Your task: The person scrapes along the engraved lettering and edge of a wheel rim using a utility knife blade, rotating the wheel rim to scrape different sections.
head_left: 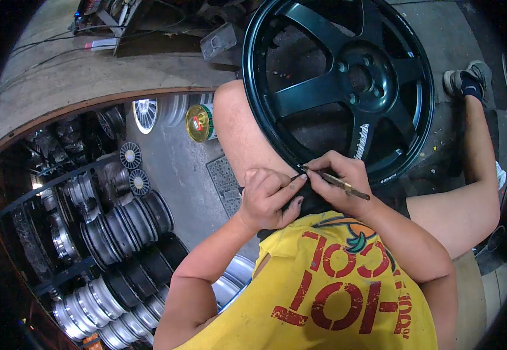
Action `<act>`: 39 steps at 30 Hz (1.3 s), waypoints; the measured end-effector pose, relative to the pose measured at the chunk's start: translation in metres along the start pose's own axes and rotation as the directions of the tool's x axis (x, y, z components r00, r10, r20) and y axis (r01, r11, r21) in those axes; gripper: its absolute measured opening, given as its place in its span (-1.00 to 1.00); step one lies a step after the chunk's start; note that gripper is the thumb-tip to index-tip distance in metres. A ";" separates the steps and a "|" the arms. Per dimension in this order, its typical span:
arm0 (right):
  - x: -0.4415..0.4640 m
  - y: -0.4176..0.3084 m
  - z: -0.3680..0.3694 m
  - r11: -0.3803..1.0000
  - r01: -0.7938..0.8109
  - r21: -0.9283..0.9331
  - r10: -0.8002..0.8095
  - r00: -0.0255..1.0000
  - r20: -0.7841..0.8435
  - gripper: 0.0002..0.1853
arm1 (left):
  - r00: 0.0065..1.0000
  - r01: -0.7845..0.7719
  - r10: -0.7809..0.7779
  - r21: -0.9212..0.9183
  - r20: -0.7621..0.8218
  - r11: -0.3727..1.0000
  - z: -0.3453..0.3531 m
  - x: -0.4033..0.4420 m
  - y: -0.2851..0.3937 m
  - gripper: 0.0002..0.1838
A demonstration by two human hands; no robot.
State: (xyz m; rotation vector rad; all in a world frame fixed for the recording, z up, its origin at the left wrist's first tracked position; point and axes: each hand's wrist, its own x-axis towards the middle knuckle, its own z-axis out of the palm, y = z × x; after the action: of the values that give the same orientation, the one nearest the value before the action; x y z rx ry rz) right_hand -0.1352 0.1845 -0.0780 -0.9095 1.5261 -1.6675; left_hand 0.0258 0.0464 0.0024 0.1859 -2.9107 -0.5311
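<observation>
A dark green spoked wheel leans against my legs, with white lettering on one spoke and along its rim. At the wheel's lower edge, my right hand pinches a thin pen-like tool, its tip at the rim. Beside it, my left hand has its fingers curled, the index finger reaching to the same spot on the rim. A small dark object shows at the left fingertips, too small to make out.
Racks of stacked wheel rims fill the lower left. A round tin stands on the floor beside my leg, near a metal drain grate. A curved wooden surface lies at the upper left, and a metal can stands above the leg.
</observation>
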 end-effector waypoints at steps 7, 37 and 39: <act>0.000 -0.001 0.000 0.997 -0.046 0.059 0.047 0.999 -0.024 -0.83 | 1.000 0.004 -0.004 0.009 0.004 1.000 -0.001 0.000 0.000 -0.53; 0.002 0.003 0.000 0.997 -0.059 0.048 0.057 0.998 0.036 -0.82 | 1.000 -0.004 0.004 0.011 0.008 1.000 0.001 -0.001 -0.002 -0.52; 0.003 0.003 0.001 0.997 -0.059 0.048 0.057 0.998 0.028 -0.82 | 1.000 -0.003 0.003 0.014 0.009 1.000 0.001 -0.002 -0.002 -0.51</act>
State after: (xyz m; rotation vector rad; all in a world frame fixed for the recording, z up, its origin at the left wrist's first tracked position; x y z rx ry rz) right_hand -0.1362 0.1814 -0.0804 -0.8506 1.4738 -1.6377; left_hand 0.0278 0.0453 0.0008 0.1819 -2.9235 -0.5133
